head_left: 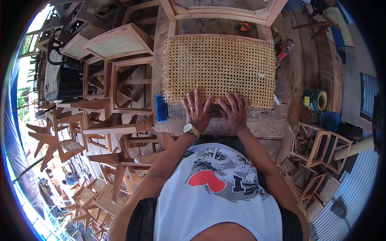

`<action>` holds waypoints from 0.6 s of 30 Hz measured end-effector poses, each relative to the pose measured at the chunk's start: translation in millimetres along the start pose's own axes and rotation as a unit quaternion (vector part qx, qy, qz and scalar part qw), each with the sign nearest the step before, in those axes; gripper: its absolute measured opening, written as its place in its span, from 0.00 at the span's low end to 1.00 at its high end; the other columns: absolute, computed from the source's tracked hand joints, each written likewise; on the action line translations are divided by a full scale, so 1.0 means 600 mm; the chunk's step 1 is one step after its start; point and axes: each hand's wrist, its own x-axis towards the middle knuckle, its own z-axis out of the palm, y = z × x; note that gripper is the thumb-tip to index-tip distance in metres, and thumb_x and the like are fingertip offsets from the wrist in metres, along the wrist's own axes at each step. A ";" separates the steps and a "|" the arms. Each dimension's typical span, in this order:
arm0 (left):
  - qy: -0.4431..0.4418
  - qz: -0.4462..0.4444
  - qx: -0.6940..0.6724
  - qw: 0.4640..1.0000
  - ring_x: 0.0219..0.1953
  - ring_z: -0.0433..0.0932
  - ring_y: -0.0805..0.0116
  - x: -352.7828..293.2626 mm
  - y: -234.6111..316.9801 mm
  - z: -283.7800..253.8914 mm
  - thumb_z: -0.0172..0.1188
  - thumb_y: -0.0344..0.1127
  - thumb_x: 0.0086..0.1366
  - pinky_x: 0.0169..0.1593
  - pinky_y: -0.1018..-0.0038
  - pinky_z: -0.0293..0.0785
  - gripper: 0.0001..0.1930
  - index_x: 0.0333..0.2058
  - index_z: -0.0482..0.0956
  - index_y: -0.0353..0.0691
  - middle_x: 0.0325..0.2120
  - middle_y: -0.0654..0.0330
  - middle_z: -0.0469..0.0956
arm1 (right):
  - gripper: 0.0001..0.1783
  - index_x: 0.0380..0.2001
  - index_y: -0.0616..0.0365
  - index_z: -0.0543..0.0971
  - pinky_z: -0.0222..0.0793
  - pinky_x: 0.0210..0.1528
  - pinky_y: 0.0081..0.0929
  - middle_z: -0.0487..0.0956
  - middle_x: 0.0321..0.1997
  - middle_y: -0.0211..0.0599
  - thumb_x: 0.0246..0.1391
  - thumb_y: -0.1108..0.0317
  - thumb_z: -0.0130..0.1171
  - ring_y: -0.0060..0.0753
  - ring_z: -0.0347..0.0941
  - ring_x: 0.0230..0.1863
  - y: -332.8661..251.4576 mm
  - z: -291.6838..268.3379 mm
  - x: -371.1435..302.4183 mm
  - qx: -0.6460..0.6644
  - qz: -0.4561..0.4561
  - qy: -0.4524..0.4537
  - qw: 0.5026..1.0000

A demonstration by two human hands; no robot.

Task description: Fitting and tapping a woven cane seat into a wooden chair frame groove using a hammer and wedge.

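A panel of woven cane webbing (219, 66) with frayed strand ends lies over the back of a wooden chair frame (221, 15) on the workbench. My left hand (196, 111), with a ring and a gold wristwatch, rests palm down on the near edge of the webbing, fingers spread. Beside it my right hand (234, 113) lies flat on the same edge, its fingers stretched toward the far side. The thumbs are close together, and neither hand grasps anything. Whether the webbing is fixed to the frame underneath is hidden.
A blue block (161, 108) lies left of the webbing. An orange tape measure (243, 26) is beyond it, and a red tool (284, 52) sits at its right. A green can (315, 100) stands farther right. Wooden chair frames (130, 86) crowd the left side.
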 end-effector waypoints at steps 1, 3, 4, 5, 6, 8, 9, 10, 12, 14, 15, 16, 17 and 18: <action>-0.013 -0.008 0.008 1.000 0.69 0.39 0.28 -0.001 0.001 -0.003 0.67 0.52 0.53 0.65 0.31 0.40 0.42 0.65 0.58 0.62 0.70 0.40 0.40 | 0.30 0.62 0.28 0.69 0.44 0.66 0.61 0.61 0.68 0.28 0.55 0.54 0.60 0.43 0.53 0.70 0.002 0.002 0.000 0.002 -0.001 0.009 1.000; -0.005 -0.006 0.002 1.000 0.69 0.41 0.29 0.001 0.001 -0.017 0.68 0.51 0.53 0.65 0.33 0.42 0.42 0.65 0.59 0.59 0.69 0.40 0.42 | 0.29 0.62 0.28 0.69 0.44 0.66 0.61 0.61 0.68 0.28 0.55 0.54 0.60 0.42 0.54 0.69 0.001 0.004 0.005 0.006 -0.006 0.020 1.000; 0.001 -0.002 -0.006 1.000 0.69 0.42 0.31 0.001 0.001 -0.025 0.69 0.50 0.52 0.66 0.34 0.43 0.43 0.65 0.59 0.56 0.69 0.40 0.43 | 0.30 0.62 0.28 0.69 0.44 0.66 0.60 0.61 0.68 0.28 0.54 0.54 0.60 0.42 0.54 0.69 -0.001 0.004 0.006 0.006 -0.001 0.019 1.000; 0.003 -0.002 -0.005 1.000 0.69 0.42 0.31 -0.001 -0.003 -0.036 0.69 0.50 0.52 0.66 0.34 0.43 0.43 0.65 0.59 0.56 0.69 0.40 0.43 | 0.30 0.62 0.28 0.69 0.45 0.66 0.60 0.62 0.68 0.28 0.54 0.54 0.61 0.42 0.54 0.69 -0.001 0.003 0.005 0.004 0.005 0.018 1.000; 0.070 -0.035 -0.053 0.996 0.69 0.44 0.31 -0.002 -0.016 -0.053 0.71 0.50 0.51 0.66 0.37 0.45 0.44 0.65 0.60 0.51 0.68 0.40 0.46 | 0.30 0.62 0.28 0.69 0.45 0.66 0.60 0.62 0.68 0.28 0.54 0.54 0.61 0.42 0.54 0.69 -0.001 0.002 0.005 0.004 0.006 0.021 1.000; 0.206 -0.131 -0.129 0.961 0.66 0.53 0.36 0.001 -0.034 -0.088 0.75 0.51 0.47 0.65 0.46 0.55 0.48 0.62 0.62 0.37 0.65 0.41 0.54 | 0.31 0.61 0.30 0.70 0.43 0.67 0.57 0.62 0.67 0.28 0.52 0.53 0.62 0.41 0.52 0.70 0.002 -0.001 0.002 -0.001 0.004 0.007 1.000; 0.207 -0.132 -0.128 0.961 0.66 0.53 0.36 0.000 -0.048 -0.091 0.75 0.51 0.47 0.65 0.46 0.55 0.48 0.62 0.62 0.37 0.65 0.41 0.54 | 0.31 0.61 0.30 0.70 0.43 0.67 0.57 0.62 0.67 0.28 0.52 0.53 0.62 0.41 0.52 0.70 0.004 0.000 0.001 0.000 0.003 0.007 1.000; 0.211 -0.209 -0.137 0.945 0.64 0.57 0.40 0.002 -0.065 -0.089 0.76 0.51 0.46 0.63 0.50 0.59 0.48 0.61 0.63 0.35 0.63 0.41 0.57 | 0.31 0.61 0.30 0.70 0.43 0.67 0.57 0.62 0.67 0.28 0.52 0.53 0.62 0.41 0.52 0.70 0.007 0.002 -0.001 0.002 0.000 0.009 1.000; 0.217 -0.289 -0.139 0.922 0.62 0.62 0.44 0.009 -0.102 -0.093 0.77 0.52 0.45 0.61 0.54 0.63 0.48 0.60 0.63 0.33 0.61 0.41 0.60 | 0.31 0.61 0.30 0.69 0.42 0.67 0.57 0.62 0.67 0.28 0.52 0.53 0.62 0.41 0.52 0.70 0.006 0.002 0.000 0.010 -0.008 0.011 1.000; 0.113 -0.435 -0.255 0.856 0.50 0.74 0.55 0.030 -0.134 -0.093 0.77 0.54 0.45 0.53 0.61 0.72 0.46 0.56 0.68 0.29 0.50 0.46 0.72 | 0.32 0.62 0.30 0.69 0.41 0.68 0.57 0.61 0.68 0.28 0.52 0.52 0.62 0.41 0.51 0.70 0.006 0.000 -0.003 0.000 -0.012 0.007 1.000; 0.112 -0.435 -0.255 0.856 0.50 0.74 0.55 0.038 -0.145 -0.093 0.77 0.54 0.45 0.53 0.61 0.72 0.46 0.56 0.68 0.29 0.50 0.46 0.72 | 0.32 0.62 0.30 0.69 0.41 0.68 0.57 0.61 0.68 0.28 0.52 0.52 0.62 0.41 0.51 0.70 0.007 0.002 -0.002 -0.001 -0.011 0.007 1.000; 0.090 -0.443 -0.295 0.842 0.44 0.76 0.58 0.045 -0.155 -0.092 0.77 0.55 0.44 0.50 0.63 0.73 0.45 0.53 0.70 0.29 0.45 0.49 0.75 | 0.32 0.62 0.30 0.69 0.40 0.68 0.57 0.61 0.68 0.28 0.52 0.53 0.62 0.41 0.51 0.70 0.008 0.004 -0.001 0.007 -0.011 0.009 1.000; 0.069 -0.451 -0.334 0.824 0.39 0.78 0.61 0.049 -0.162 -0.092 0.77 0.56 0.44 0.46 0.65 0.75 0.44 0.51 0.73 0.28 0.39 0.52 0.78 | 0.32 0.62 0.30 0.69 0.39 0.68 0.57 0.60 0.68 0.28 0.51 0.53 0.62 0.41 0.51 0.70 0.005 0.004 0.001 0.017 -0.012 0.012 1.000; 0.069 -0.453 -0.334 0.824 0.39 0.78 0.61 0.049 -0.170 -0.080 0.77 0.56 0.44 0.46 0.65 0.75 0.44 0.51 0.73 0.28 0.39 0.52 0.78 | 0.32 0.62 0.30 0.69 0.39 0.68 0.57 0.60 0.68 0.28 0.51 0.53 0.62 0.41 0.51 0.70 0.004 0.003 0.002 0.017 -0.012 0.010 1.000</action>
